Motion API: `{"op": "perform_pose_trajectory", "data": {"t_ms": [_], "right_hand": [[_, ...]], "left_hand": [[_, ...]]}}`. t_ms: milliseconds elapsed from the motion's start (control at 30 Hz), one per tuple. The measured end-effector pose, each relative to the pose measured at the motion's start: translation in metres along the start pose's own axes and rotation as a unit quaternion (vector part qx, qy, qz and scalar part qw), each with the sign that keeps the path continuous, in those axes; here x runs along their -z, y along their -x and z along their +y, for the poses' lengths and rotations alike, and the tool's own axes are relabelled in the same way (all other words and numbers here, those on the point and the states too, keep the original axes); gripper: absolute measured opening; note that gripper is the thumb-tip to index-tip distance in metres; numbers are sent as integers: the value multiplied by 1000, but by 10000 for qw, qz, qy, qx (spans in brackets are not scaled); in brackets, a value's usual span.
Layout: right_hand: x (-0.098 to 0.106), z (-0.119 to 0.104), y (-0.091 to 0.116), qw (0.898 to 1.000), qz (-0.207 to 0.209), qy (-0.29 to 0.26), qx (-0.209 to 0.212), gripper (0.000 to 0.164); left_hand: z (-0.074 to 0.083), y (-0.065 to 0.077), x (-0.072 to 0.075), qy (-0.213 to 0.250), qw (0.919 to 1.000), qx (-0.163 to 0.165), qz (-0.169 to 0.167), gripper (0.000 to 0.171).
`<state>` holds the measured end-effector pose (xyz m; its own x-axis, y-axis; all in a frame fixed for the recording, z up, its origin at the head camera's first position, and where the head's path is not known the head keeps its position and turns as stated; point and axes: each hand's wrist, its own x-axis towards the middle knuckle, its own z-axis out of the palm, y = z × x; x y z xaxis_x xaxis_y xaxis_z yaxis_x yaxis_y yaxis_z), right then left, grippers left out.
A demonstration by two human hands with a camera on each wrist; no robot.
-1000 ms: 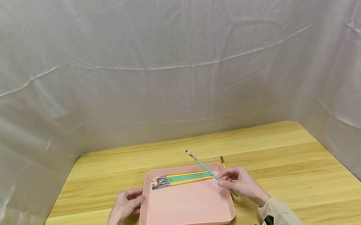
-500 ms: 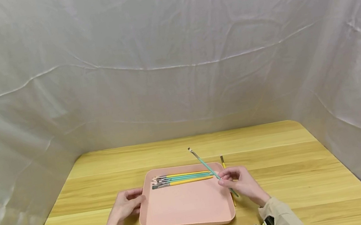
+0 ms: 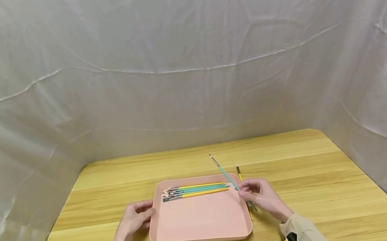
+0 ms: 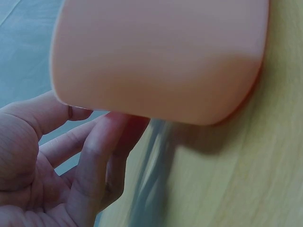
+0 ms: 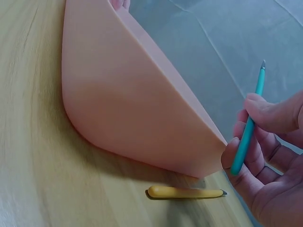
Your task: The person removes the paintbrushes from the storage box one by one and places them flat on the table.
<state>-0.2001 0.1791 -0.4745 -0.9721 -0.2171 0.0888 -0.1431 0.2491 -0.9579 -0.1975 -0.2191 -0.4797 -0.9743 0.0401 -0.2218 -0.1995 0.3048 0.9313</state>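
Observation:
My right hand pinches a paintbrush by its teal handle, over the right wall of a pink tray. The brush slants away from me, bristles at the far end; in the right wrist view the handle's end lies across the fingers. Along the tray's far side several yellow and teal paintbrushes lie side by side, bristles to the left. My left hand holds the tray's left wall, thumb and fingertips at its edge.
A yellow paintbrush lies on the wooden table just right of the tray, partly covered by the right hand in the head view. A pale grey curtain surrounds the table's back and sides.
My right hand has shifted slightly to the right, and the paintbrush in it has swung its bristle end rightward to a steeper slant. The left hand and the tray have stayed put.

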Motion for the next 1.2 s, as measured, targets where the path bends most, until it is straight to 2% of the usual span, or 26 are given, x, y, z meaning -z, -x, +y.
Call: {"op": "perform_pose_trajectory", "data": {"t_ms": [433, 833, 1200], "right_hand": [[9, 1, 2, 9966, -280, -715, -313, 36], [16, 6, 3, 9963, -341, -749, -265, 34], [17, 8, 4, 9943, -515, -801, -481, 36]], "left_hand": [[1, 0, 0, -33, 10000, 4, -7, 42], [0, 0, 0, -74, 10000, -30, -4, 42], [-2, -1, 2, -1, 9999, -100, -112, 43]]}}
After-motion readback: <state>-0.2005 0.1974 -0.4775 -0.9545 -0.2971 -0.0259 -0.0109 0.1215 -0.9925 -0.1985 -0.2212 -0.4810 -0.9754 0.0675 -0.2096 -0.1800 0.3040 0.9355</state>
